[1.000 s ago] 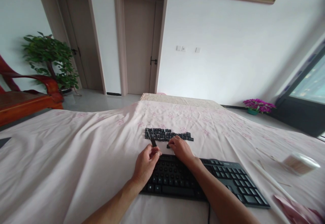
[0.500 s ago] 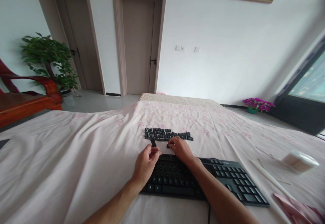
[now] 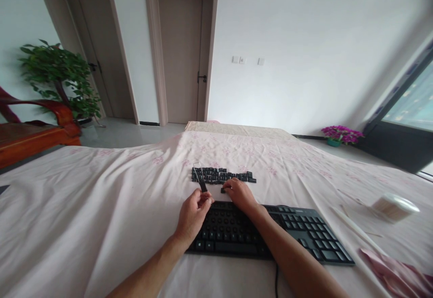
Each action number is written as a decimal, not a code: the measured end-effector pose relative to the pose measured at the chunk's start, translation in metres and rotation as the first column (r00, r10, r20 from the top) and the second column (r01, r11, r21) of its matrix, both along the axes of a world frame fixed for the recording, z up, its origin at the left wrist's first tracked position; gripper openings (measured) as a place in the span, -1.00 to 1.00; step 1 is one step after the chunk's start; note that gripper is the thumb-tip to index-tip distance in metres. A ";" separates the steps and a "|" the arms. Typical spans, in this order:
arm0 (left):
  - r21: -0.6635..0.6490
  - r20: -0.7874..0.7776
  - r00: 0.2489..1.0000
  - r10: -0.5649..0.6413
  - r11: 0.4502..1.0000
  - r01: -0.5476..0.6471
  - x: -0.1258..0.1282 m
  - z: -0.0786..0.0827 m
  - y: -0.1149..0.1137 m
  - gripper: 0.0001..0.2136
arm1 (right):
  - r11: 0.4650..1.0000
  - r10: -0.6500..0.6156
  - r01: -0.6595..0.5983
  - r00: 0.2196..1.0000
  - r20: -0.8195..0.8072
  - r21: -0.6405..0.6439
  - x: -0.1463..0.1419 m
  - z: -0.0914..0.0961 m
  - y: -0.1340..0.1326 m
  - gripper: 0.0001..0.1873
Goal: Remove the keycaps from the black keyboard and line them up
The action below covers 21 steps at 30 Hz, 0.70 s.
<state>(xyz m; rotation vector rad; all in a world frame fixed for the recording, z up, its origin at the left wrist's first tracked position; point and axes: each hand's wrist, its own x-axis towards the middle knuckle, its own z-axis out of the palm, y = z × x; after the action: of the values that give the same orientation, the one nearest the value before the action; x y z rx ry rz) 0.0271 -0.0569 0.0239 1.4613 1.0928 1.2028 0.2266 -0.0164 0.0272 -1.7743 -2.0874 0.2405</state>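
A black keyboard (image 3: 297, 237) lies on the pink flowered cloth, its left part stripped of keycaps. My left hand (image 3: 192, 214) is closed on a wire keycap puller (image 3: 200, 178) that points up and away, just past the keyboard's far edge. My right hand (image 3: 238, 195) rests beyond that edge with its fingers pinched on a small black keycap (image 3: 223, 190) on the cloth. Several removed keycaps (image 3: 223, 176) lie in rows right behind both hands.
A round clear tub of cotton swabs (image 3: 394, 207) and thin sticks (image 3: 355, 230) lie at the right, pink cloth (image 3: 395, 275) at the near right. A red wooden bench (image 3: 34, 131), a plant (image 3: 57, 75) and doors (image 3: 181, 54) stand beyond the covered table (image 3: 84, 208).
The view has tipped slightly, shifting everything up in the picture. Both hands stay where they were, the puller and keycap still held.
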 end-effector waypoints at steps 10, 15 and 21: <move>0.014 -0.016 1.000 -0.012 1.000 0.013 -0.001 -0.001 0.000 -0.85 | 1.000 0.001 -0.001 1.000 -0.023 -0.001 0.000 -0.001 0.001 -0.82; -0.007 -0.002 1.000 -0.006 1.000 0.006 0.000 0.000 0.000 -0.82 | 1.000 -0.003 0.003 1.000 -0.013 -0.005 0.000 -0.001 0.000 -0.81; -0.007 0.008 1.000 -0.006 1.000 0.006 0.000 -0.002 0.001 -0.82 | 1.000 -0.010 0.010 1.000 -0.019 -0.006 0.001 -0.002 0.001 -0.81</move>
<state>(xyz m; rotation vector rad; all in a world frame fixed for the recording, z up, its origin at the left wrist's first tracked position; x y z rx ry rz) 0.0276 -0.0563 0.0223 1.4528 1.0859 1.1987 0.2272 -0.0158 0.0250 -1.7784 -2.0664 0.2599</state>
